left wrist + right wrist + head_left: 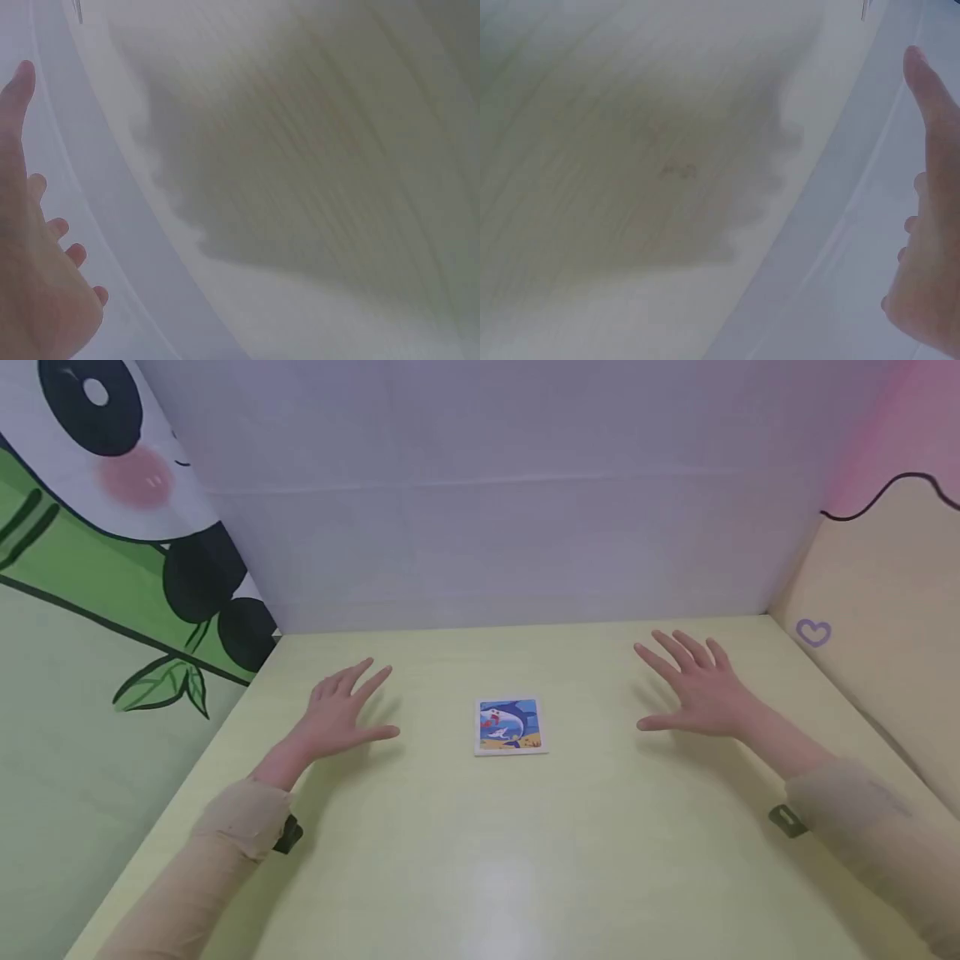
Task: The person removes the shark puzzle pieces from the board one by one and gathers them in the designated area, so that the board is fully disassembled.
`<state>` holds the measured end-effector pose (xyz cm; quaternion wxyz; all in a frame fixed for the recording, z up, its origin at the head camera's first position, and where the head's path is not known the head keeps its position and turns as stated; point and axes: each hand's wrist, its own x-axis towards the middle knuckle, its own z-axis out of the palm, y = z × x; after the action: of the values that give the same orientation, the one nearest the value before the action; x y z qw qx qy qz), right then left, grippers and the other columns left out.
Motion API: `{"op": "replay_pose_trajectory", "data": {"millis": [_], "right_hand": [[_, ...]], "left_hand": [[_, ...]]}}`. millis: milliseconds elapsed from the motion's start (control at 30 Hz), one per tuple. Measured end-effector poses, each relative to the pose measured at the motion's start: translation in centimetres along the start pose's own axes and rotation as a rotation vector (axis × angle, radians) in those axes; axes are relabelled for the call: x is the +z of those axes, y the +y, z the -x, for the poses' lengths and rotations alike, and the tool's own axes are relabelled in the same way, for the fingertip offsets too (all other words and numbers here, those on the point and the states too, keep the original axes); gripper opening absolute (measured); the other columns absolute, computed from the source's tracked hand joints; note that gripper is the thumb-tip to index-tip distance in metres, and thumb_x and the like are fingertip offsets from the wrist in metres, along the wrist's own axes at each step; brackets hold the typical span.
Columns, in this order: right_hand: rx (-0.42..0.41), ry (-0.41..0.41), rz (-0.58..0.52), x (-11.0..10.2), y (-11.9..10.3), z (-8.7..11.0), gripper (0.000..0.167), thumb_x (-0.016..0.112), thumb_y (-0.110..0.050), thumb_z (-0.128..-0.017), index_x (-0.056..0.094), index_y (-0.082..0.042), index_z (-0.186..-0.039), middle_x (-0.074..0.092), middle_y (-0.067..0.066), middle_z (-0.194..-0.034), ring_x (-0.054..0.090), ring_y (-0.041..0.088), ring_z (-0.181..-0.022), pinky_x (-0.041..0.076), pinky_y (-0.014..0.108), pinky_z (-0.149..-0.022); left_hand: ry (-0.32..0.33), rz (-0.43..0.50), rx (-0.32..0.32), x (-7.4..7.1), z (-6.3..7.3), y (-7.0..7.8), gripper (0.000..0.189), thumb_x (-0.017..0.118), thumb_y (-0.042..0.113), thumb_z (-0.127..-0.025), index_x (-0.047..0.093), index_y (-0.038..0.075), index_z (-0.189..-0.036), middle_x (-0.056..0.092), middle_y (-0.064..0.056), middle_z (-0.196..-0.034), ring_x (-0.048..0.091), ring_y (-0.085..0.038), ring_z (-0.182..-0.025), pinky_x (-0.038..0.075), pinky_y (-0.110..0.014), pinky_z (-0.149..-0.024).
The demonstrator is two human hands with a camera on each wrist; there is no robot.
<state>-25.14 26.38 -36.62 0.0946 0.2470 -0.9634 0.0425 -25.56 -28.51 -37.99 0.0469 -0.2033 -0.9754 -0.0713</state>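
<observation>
A small square picture (pixel 511 726) of a dolphin-like sea animal, with a white border, lies flat on the pale yellow table (pixel 450 827). To its left my left hand (pixel 341 714) hovers over the tabletop, fingers spread and holding nothing. On the other side, my right hand (pixel 701 693) is held above the table with fingers apart, also holding nothing. Neither hand touches the picture. Each wrist view shows its own hand, the left hand (pixel 37 277) and the right hand (pixel 934 247), at the frame's edge, above a shadow on the table.
Behind the table stands a pale wall covering (pixel 487 543). A cartoon-printed panel (pixel 82 760) flanks the left side, and a beige and pink panel (pixel 885 577) with a small heart borders the right. A dark band piece (pixel 288 835) shows under the left sleeve.
</observation>
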Motion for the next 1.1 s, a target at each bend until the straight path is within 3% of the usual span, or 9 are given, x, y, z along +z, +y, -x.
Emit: {"op": "replay_pose_trajectory", "data": {"millis": [233, 433, 567, 667, 800, 1100], "right_hand": [[-0.037, 0.006, -0.016, 0.3, -1.0, -1.8, 0.109, 0.072, -0.068, -0.074, 0.021, -0.022, -0.159, 0.016, 0.013, -0.165, 0.014, 0.042, -0.150, 0.009, 0.070, -0.115], [-0.089, 0.045, -0.021, 1.0, -1.6, -3.5, 0.110, 0.074, -0.067, -0.073, 0.023, -0.019, -0.158, 0.021, 0.011, -0.164, 0.019, 0.037, -0.150, 0.011, 0.067, -0.116], [-0.116, 0.057, -0.030, 1.3, -2.2, -4.3, 0.111, 0.074, -0.068, -0.072, 0.024, -0.017, -0.158, 0.024, 0.011, -0.163, 0.021, 0.036, -0.149, 0.013, 0.065, -0.117], [-0.136, 0.060, -0.034, 1.5, -2.8, -4.9, 0.111, 0.074, -0.067, -0.072, 0.025, -0.016, -0.157, 0.025, 0.011, -0.163, 0.023, 0.037, -0.148, 0.015, 0.065, -0.117], [-0.160, 0.064, -0.051, 1.9, -3.7, -5.8, 0.109, 0.074, -0.067, -0.072, 0.028, -0.015, -0.156, 0.030, 0.012, -0.160, 0.029, 0.037, -0.145, 0.018, 0.064, -0.116], [-0.194, 0.031, -0.067, 2.8, -5.7, -7.5, 0.106, 0.072, -0.067, -0.075, 0.029, -0.015, -0.156, 0.039, 0.013, -0.153, 0.034, 0.036, -0.141, 0.018, 0.062, -0.117]], "left_hand": [[-0.038, 0.146, -0.013, 0.7, -1.2, 2.2, 0.098, 0.070, 0.058, -0.083, 0.018, 0.026, -0.159, 0.015, -0.016, -0.165, 0.022, -0.049, -0.145, 0.023, -0.072, -0.109], [-0.100, 0.335, -0.023, 1.3, -1.9, 4.5, 0.102, 0.075, 0.056, -0.080, 0.019, 0.025, -0.159, 0.018, -0.012, -0.165, 0.023, -0.041, -0.149, 0.028, -0.067, -0.114], [-0.128, 0.449, -0.045, 1.6, -2.3, 6.0, 0.102, 0.079, 0.049, -0.080, 0.018, 0.025, -0.159, 0.025, -0.012, -0.161, 0.041, -0.037, -0.140, 0.039, -0.058, -0.110], [-0.138, 0.498, -0.064, 2.1, -2.7, 6.8, 0.102, 0.080, 0.044, -0.081, 0.018, 0.024, -0.159, 0.032, -0.013, -0.157, 0.056, -0.033, -0.123, 0.050, -0.049, -0.099], [-0.150, 0.538, -0.073, 2.8, -3.2, 7.6, 0.100, 0.080, 0.039, -0.082, 0.020, 0.021, -0.159, 0.036, -0.012, -0.156, 0.062, -0.028, -0.110, 0.056, -0.042, -0.091], [-0.185, 0.643, -0.100, 3.7, -3.6, 9.5, 0.094, 0.080, 0.029, -0.083, 0.025, 0.013, -0.157, 0.038, -0.012, -0.156, 0.063, -0.025, -0.107, 0.056, -0.039, -0.093]]}}
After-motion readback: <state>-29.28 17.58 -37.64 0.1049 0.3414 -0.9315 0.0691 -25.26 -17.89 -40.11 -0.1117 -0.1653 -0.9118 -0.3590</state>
